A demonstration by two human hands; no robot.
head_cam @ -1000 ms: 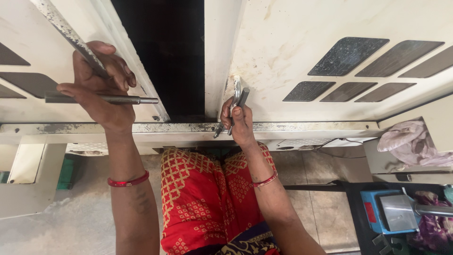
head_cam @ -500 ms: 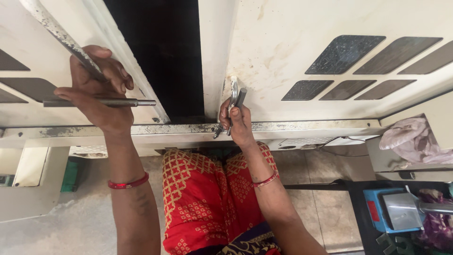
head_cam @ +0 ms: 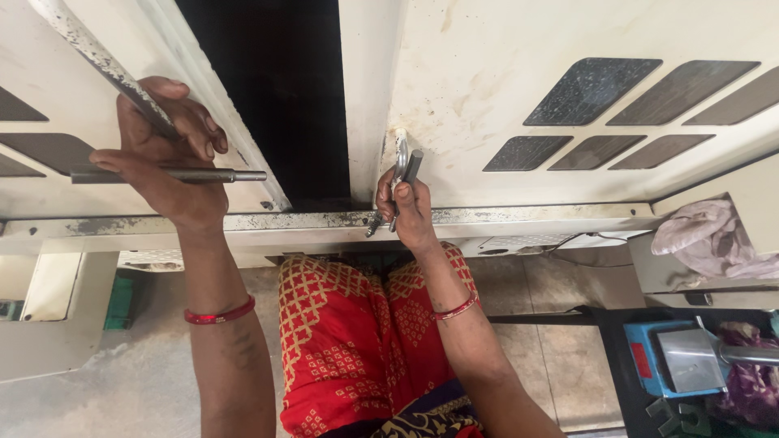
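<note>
At the panel's point(head_cam: 568, 32) lower edge, my left hand point(head_cam: 162, 162) grips a metal rod point(head_cam: 174, 174) and slanted bar point(head_cam: 97, 57). My right hand point(head_cam: 406, 207) clasps two small tools point(head_cam: 403, 166) against the rim. Dark diamond-shaped patches point(head_cam: 592, 89) lie right.

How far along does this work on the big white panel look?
Hard to say what is finished: the white panel lies on the bench, scuffed and stained, with a dark opening beside it. In hand: the left hand holds a metal rod and grips a paint-flecked bar; the right hand presses pliers-like tools at the panel's edge. What remains cannot be told.
</note>
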